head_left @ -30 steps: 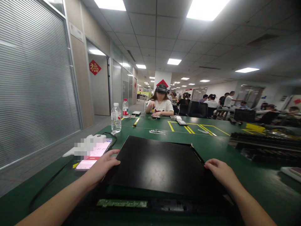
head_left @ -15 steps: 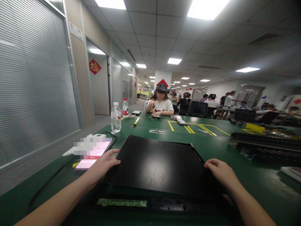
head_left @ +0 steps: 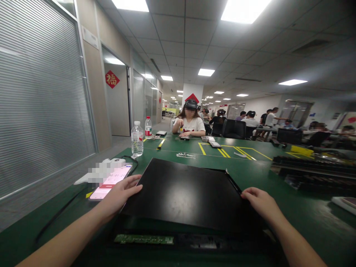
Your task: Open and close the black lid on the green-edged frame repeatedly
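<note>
A glossy black flat panel [head_left: 178,193], which looks like a display screen, lies tilted in front of me over a thin black frame [head_left: 233,182]. My left hand [head_left: 126,193] holds the panel's left edge, with the thumb on top and the other fingers partly hidden. At the right side, my right hand [head_left: 257,198] pinches the rim of the frame, close to the panel's edge. A green circuit board strip [head_left: 144,239] shows along the near side, below the panel.
Left of the panel lies a lit phone [head_left: 111,183] by a white object and a black cable [head_left: 62,213]. Water bottles [head_left: 137,139] stand beyond. Stacked dark parts [head_left: 303,172] lie to the right. Across the green table [head_left: 244,170] sits a person [head_left: 189,122] working on a small device.
The left side of the panel has risen slightly with my left hand. My right hand has hardly moved.
</note>
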`<state>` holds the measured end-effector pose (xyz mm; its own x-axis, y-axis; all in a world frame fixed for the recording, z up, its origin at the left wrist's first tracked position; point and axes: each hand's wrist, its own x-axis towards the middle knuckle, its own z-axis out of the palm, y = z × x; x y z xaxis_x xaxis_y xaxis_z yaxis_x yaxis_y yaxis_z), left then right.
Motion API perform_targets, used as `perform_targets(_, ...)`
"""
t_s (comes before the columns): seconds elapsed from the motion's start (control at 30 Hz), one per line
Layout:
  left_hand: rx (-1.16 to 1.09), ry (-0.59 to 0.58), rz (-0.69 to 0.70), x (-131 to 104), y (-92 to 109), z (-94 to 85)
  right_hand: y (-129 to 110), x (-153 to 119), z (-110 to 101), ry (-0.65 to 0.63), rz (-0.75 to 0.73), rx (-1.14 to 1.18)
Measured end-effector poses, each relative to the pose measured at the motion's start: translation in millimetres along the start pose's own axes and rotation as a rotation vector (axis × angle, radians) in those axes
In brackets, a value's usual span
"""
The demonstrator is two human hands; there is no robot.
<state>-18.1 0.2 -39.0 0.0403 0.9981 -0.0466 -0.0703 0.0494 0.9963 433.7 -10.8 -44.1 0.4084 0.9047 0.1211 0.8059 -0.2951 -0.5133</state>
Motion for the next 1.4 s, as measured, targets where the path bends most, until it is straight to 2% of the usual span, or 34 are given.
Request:
perform_targets(0.2,0.213,0.1,0.06,7,-13,-10.8,2,2,1,-0.017,0.007,0.028)
perform_targets(0.37,0.397,0.037,0.099,14,-24,-19.1,8,7,4,-0.025,-0.009,0.085)
perform_targets(0.6,0.523,0.01,0.126,20,-32,-24.3,10,8,7,-0.025,-0.005,0.21)
perform_targets(0.83,0.596,0.05,0.167,18,-31,-21.7,8,8,7,-0.045,0.026,0.262)
perform_targets(1.07,0.573,0.01,0.138,19,-31,-23.8,9,8,8,-0.04,0.01,0.228)
perform_targets(1.4,0.615,0.029,0.156,23,-36,-28.1,8,8,8,-0.045,-0.043,0.236)
